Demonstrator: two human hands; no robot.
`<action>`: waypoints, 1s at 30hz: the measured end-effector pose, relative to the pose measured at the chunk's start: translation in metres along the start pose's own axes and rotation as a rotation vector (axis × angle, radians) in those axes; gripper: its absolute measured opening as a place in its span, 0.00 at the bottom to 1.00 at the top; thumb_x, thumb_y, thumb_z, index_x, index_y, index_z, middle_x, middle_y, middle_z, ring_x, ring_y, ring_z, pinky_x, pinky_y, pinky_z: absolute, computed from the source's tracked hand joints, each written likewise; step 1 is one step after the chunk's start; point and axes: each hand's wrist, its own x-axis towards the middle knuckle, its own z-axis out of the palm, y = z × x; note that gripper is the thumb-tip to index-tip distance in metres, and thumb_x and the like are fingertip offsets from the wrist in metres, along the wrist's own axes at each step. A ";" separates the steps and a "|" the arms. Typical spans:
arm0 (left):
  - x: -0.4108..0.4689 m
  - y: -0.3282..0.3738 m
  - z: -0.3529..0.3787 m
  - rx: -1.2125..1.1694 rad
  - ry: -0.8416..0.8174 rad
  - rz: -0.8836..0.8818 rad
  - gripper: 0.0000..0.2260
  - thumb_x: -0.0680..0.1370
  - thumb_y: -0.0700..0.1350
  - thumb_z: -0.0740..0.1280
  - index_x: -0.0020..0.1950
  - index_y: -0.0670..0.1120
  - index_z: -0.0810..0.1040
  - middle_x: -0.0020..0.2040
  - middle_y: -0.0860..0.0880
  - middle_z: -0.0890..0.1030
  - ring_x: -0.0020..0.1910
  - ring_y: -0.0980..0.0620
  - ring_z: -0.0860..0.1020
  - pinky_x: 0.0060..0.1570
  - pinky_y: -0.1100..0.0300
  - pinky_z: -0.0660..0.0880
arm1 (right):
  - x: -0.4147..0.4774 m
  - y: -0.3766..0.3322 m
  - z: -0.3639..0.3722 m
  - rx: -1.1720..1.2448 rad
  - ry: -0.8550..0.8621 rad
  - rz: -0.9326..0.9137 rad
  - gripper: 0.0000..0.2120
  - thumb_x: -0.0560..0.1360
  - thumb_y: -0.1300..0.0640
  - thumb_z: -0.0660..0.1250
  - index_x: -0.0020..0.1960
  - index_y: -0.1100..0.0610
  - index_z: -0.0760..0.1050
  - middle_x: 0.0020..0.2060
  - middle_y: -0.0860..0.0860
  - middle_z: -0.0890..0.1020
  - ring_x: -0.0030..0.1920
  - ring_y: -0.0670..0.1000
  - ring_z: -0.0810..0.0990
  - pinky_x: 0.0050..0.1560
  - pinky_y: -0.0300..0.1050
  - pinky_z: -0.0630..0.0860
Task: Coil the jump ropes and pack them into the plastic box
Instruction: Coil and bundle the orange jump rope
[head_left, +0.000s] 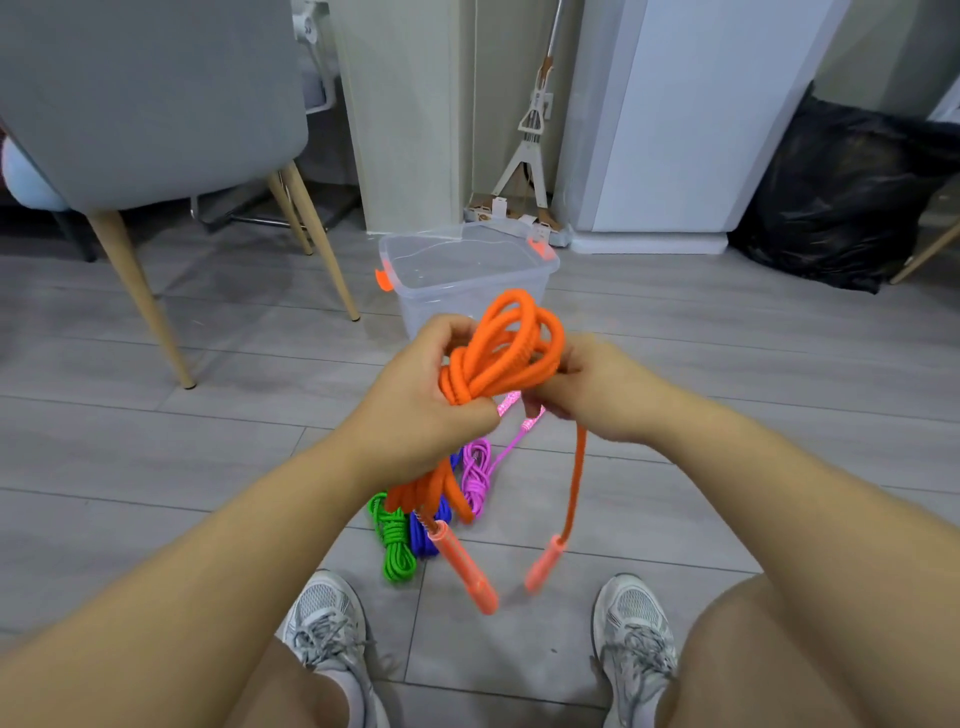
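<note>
Bare knees and two grey trainers fill the bottom of the view, on the near side of the plastic box, which stands on the floor straight ahead. Both hands are raised between the trainers and the box, holding the orange jump rope. The left hand has its fingers and thumb curled round the wrapped waist of the coil. The right hand grips the loops on the other side, and a loose tail drops from it to one handle. The second handle dangles below the left hand.

The coil looks lumpy and only loosely bound. If either grip eases before the tail is wound in, the springy loops would probably open and the bundle would need redoing. Both handles hang just above the green rope, blue rope and pink rope, which lie bundled on the floor nearer than the box. A swinging handle could catch one of these and drag it loose. I cannot tell whether the box has its lid on. If it does, one hand would have to let go of the coil to open it.

The floor is grey wood-look planking. A grey chair with pale wooden legs stands left of the box, and a mop leans behind it. A white cabinet sits behind and to the right, with a black bag farther right.
</note>
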 end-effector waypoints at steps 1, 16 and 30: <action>0.001 0.000 0.000 -0.011 0.045 -0.003 0.16 0.63 0.40 0.65 0.48 0.53 0.72 0.28 0.57 0.76 0.22 0.59 0.70 0.26 0.67 0.68 | -0.002 0.000 0.004 -0.035 -0.027 0.015 0.16 0.79 0.59 0.61 0.34 0.48 0.74 0.22 0.44 0.75 0.24 0.40 0.70 0.30 0.31 0.65; 0.018 -0.017 -0.008 0.274 0.391 -0.135 0.07 0.75 0.46 0.66 0.37 0.48 0.72 0.34 0.46 0.80 0.32 0.48 0.76 0.33 0.57 0.71 | -0.032 -0.031 0.026 -0.339 -0.129 0.017 0.16 0.81 0.51 0.55 0.48 0.62 0.75 0.32 0.50 0.70 0.35 0.50 0.69 0.42 0.47 0.69; 0.010 -0.019 -0.005 0.564 -0.346 -0.113 0.09 0.68 0.53 0.70 0.39 0.51 0.72 0.33 0.54 0.74 0.33 0.57 0.72 0.33 0.63 0.66 | -0.013 -0.015 0.002 -0.421 0.099 -0.334 0.12 0.72 0.50 0.62 0.47 0.54 0.82 0.37 0.48 0.76 0.40 0.44 0.71 0.42 0.34 0.67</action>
